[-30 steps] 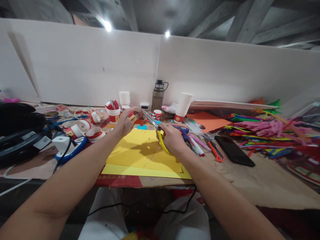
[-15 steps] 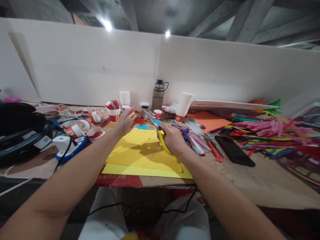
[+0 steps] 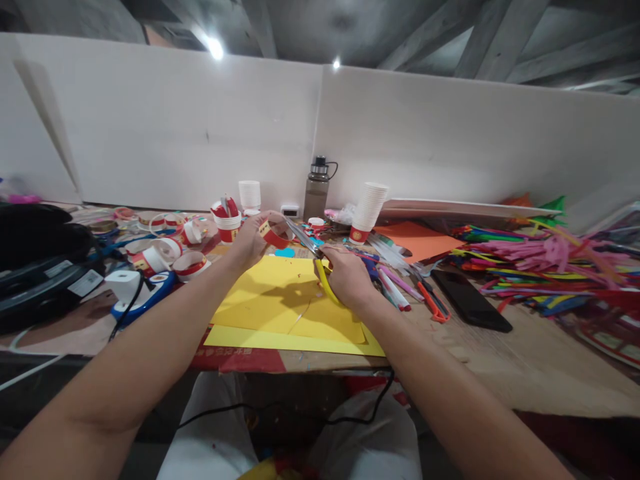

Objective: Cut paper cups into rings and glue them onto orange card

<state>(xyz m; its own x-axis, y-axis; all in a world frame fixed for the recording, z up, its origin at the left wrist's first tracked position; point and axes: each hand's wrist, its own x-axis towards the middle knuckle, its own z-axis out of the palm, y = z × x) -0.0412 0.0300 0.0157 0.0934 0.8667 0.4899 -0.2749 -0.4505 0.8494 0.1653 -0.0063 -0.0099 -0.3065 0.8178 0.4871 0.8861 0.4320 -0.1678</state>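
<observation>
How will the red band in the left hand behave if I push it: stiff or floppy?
The red band is probably light: it looks like a narrow, thin-walled strip of paper. It will likely flex, since it curves around an open middle and the left hand grips just one side. A hard push might crease it; no backing shows inside.

Harsh overhead lamps [image 3: 215, 48], blurry right edge

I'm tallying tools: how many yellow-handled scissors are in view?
1: the yellow-handled scissors are in the right hand, with the blades toward the paper ring in the left hand. Others may be hidden.
</observation>
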